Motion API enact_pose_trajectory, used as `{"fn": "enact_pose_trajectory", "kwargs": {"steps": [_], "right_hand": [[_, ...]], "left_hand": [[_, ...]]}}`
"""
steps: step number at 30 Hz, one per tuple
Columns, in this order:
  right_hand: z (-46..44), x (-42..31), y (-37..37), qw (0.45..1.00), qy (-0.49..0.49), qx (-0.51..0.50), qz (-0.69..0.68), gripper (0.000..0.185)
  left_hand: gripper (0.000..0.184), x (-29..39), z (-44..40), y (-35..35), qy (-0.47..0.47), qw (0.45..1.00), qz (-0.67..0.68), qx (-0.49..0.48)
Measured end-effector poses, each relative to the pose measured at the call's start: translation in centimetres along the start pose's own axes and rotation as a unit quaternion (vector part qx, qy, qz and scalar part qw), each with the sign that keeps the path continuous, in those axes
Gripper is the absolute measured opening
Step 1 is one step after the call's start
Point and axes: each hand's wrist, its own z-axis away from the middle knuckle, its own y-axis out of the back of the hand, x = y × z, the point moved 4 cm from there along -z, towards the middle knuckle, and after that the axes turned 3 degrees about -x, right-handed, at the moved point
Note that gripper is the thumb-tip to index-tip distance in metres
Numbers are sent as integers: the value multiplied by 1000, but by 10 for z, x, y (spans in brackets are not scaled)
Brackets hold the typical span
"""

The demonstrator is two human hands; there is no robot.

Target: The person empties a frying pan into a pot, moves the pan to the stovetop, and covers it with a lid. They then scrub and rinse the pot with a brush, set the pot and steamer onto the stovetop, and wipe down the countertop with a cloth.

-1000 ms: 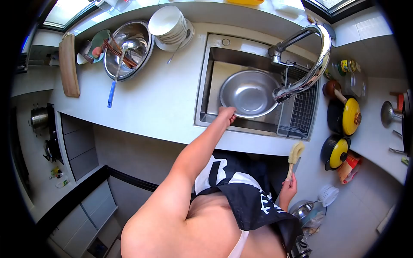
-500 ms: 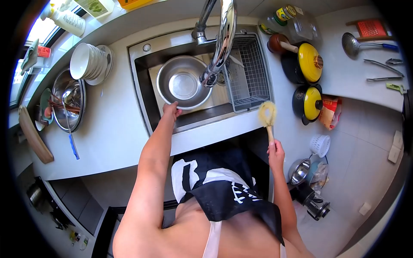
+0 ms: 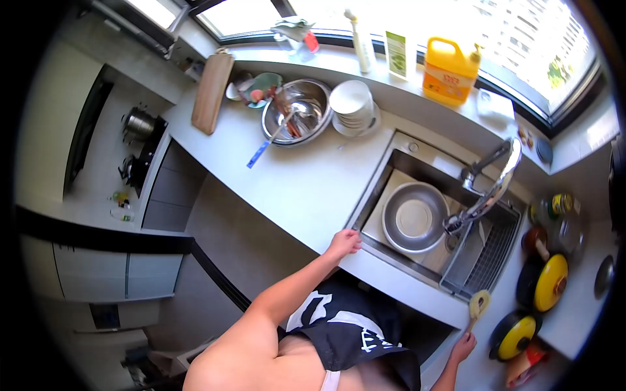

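Note:
My left hand [image 3: 344, 244] is at the front left edge of the sink [image 3: 369, 242], its fingers curled; whether anything is in them is hidden. A round steel basin [image 3: 415, 217] lies in the sink, apart from that hand. On the right, my right hand [image 3: 463, 347] grips the handle of a pale round-headed brush [image 3: 480, 304], held bristle end up near the counter's front edge. The chrome faucet [image 3: 489, 199] arches over the sink beside the basin. A wire rack [image 3: 486, 251] sits in the sink's right part.
Stacked white bowls [image 3: 353, 104] and a steel bowl [image 3: 301, 112] with a blue-handled ladle stand left of the sink. A cutting board [image 3: 212, 94] is farther left. Two yellow-lidded pots [image 3: 551, 283] stand right. A yellow jug [image 3: 450, 72] is on the sill.
My left hand has let go of the basin's rim and moved left to the sink edge. My right hand still holds the brush. The view has swung left and up, showing more window.

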Motion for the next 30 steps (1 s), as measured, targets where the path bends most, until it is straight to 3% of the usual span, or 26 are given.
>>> {"fn": "enact_pose_trajectory", "kwargs": {"steps": [3,5,7,9,10,11,13,15,17,19,24,27,28,30], "right_hand": [[-2,-1,1,996,-16,84,23,34],[-1,-11,1,993,12,118,8,35],[7,-42,1,991,28,134,-14,34],[12,-66,8,986,42,158,-30,33],[14,-70,5,986,35,162,-26,33],[23,-77,3,985,24,168,-21,32],[51,-101,-12,982,26,182,-45,32],[96,-132,-11,978,23,199,-57,32],[153,-171,-30,984,-11,179,5,33],[206,-195,-60,982,-11,188,29,35],[301,-246,-78,985,-49,165,12,37],[331,-246,-82,979,-96,180,-3,35],[339,-249,-83,979,-103,176,1,34],[345,-252,-89,978,-109,175,4,33]], "left_hand": [[20,2,24,45,41,997,17,60],[15,24,7,88,-39,996,24,81],[16,94,-14,135,-171,982,-34,75],[25,184,-52,181,-389,890,-171,169],[23,248,-46,196,-430,835,-271,208],[19,303,-38,204,-503,773,-287,258],[37,397,-62,241,-576,685,-363,259],[49,477,-81,258,-533,615,-482,325],[62,534,-107,270,-529,574,-513,357],[69,581,-145,280,-511,538,-574,346],[64,631,-171,280,-438,515,-685,270],[42,639,-180,291,-556,509,-623,207],[42,640,-184,292,-558,510,-623,202],[31,650,-189,299,-577,627,-505,140]]}}
